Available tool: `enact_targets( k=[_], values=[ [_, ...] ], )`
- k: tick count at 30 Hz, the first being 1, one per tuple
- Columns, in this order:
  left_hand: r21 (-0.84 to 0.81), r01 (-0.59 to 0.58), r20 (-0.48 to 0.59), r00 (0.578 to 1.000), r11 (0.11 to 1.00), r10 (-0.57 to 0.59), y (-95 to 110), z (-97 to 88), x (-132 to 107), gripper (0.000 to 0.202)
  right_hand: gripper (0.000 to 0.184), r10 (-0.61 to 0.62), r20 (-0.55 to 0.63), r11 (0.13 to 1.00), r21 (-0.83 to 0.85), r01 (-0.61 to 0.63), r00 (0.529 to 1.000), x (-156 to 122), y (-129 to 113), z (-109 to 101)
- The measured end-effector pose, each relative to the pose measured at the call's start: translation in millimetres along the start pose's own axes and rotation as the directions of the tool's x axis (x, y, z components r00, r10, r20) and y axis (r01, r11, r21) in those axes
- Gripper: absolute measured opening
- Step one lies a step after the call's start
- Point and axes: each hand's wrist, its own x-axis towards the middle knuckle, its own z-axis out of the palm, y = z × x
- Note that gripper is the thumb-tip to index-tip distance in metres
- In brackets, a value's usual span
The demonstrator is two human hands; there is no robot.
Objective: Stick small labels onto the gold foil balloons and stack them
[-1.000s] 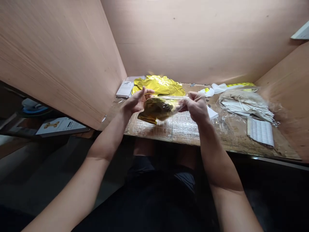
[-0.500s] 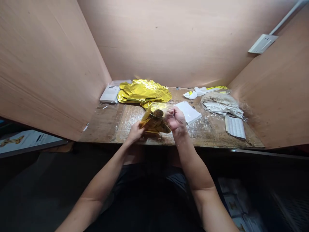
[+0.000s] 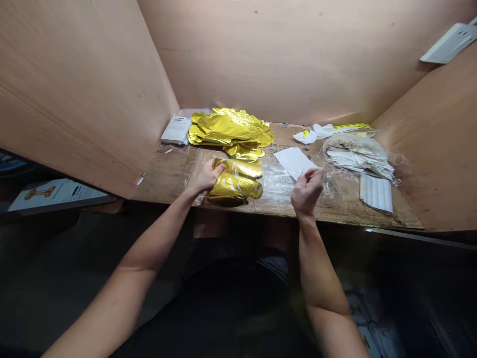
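Note:
My left hand [image 3: 207, 177] grips the left end of a folded gold foil balloon [image 3: 238, 181], its thumb pressed on top. The shiny bundle lies at the front of the worktop, and clear plastic seems to cover part of it. To the right, my right hand [image 3: 307, 191] is closed in a fist, apart from the balloon. Whatever its fingers may hold is hidden. Just beyond that fist lies a stack of white cards [image 3: 292, 160]. Behind the bundle, more flat gold foil balloons [image 3: 231, 130] are heaped against the back wall.
A pack of white cards [image 3: 176, 130] stands in the left corner. On the right are a bag of white paper strips [image 3: 359, 155], a white ridged pad [image 3: 376, 193] and crumpled white-and-yellow tape [image 3: 324, 132]. Wooden panels [image 3: 439, 134] enclose the cardboard-covered worktop [image 3: 156, 169].
My right hand has left the gold balloon, moved right and closed into a fist. The balloon now lies flatter and wider under my left hand. The view has shifted slightly.

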Motion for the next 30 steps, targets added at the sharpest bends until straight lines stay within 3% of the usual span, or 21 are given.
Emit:
enact_targets(
  k=[2,5,7,9,13,15,16,17,19,20,21,22,24,25,27,30],
  values=[
    [0.341,-0.038,0.109,0.994,0.939,0.001,-2,-19.0,15,0.026,0.004,0.040,0.141,0.958,-0.286,0.002,0.989,-2,30,-11],
    [0.609,-0.019,0.107,0.993,0.793,-0.058,-6,-25.5,14,0.029,0.023,0.082,0.270,0.900,-0.434,0.045,0.959,-19,47,-22],
    [0.658,-0.014,0.076,0.996,0.753,-0.048,-12,-25.5,5,0.032,0.033,-0.026,0.201,0.896,-0.430,0.112,0.979,-41,40,-27],
    [0.689,-0.027,0.060,0.998,0.724,-0.019,-18,-26.6,-7,0.034,0.026,-0.155,0.117,0.897,-0.400,0.189,0.981,-67,26,-30],
    [0.766,-0.056,0.043,0.998,0.641,0.035,-28,-25.9,-21,0.022,0.010,-0.414,-0.075,0.848,-0.394,0.354,0.907,-109,5,-42],
    [0.779,-0.059,0.034,0.998,0.625,0.052,-31,-22.8,-23,0.022,0.010,-0.461,-0.245,0.845,-0.414,0.338,0.853,-120,2,-51],
    [0.780,-0.056,0.027,0.998,0.624,0.056,-31,-21.3,-23,0.024,0.011,-0.442,-0.281,0.861,-0.398,0.316,0.852,-123,2,-55],
    [0.780,-0.053,0.020,0.998,0.624,0.060,-32,-20.1,-23,0.025,0.013,-0.393,-0.260,0.887,-0.360,0.289,0.882,-126,3,-57],
    [0.777,-0.055,0.009,0.997,0.627,0.077,-33,-18.7,-23,0.026,0.019,-0.195,-0.031,0.958,-0.220,0.184,0.980,-132,6,-53],
    [0.775,-0.058,0.003,0.996,0.629,0.089,-34,-18.6,-23,0.027,0.023,-0.050,0.147,0.987,-0.146,0.071,0.988,-135,9,-47],
    [0.773,-0.062,0.000,0.995,0.632,0.098,-35,-18.8,-24,0.028,0.025,0.102,0.309,0.992,-0.097,-0.076,0.946,-138,14,-39],
    [0.770,-0.065,-0.005,0.994,0.635,0.108,-36,-19.2,-24,0.029,0.027,0.242,0.430,0.969,-0.069,-0.236,0.870,-142,19,-30],
    [0.759,-0.071,-0.012,0.992,0.647,0.123,-39,-20.1,-26,0.029,0.031,0.438,0.547,0.860,-0.026,-0.509,0.713,-147,32,-9],
    [0.748,-0.074,-0.016,0.991,0.659,0.130,-41,-20.5,-26,0.029,0.034,0.491,0.561,0.798,0.018,-0.603,0.667,-149,38,0],
    [0.720,-0.083,-0.030,0.988,0.690,0.150,-45,-21.5,-27,0.029,0.043,0.540,0.572,0.673,0.148,-0.725,0.617,-152,46,15],
    [0.669,-0.099,-0.057,0.981,0.737,0.184,-50,-23.2,-28,0.030,0.052,0.560,0.612,0.525,0.259,-0.811,0.558,-152,46,26]
  ],
)
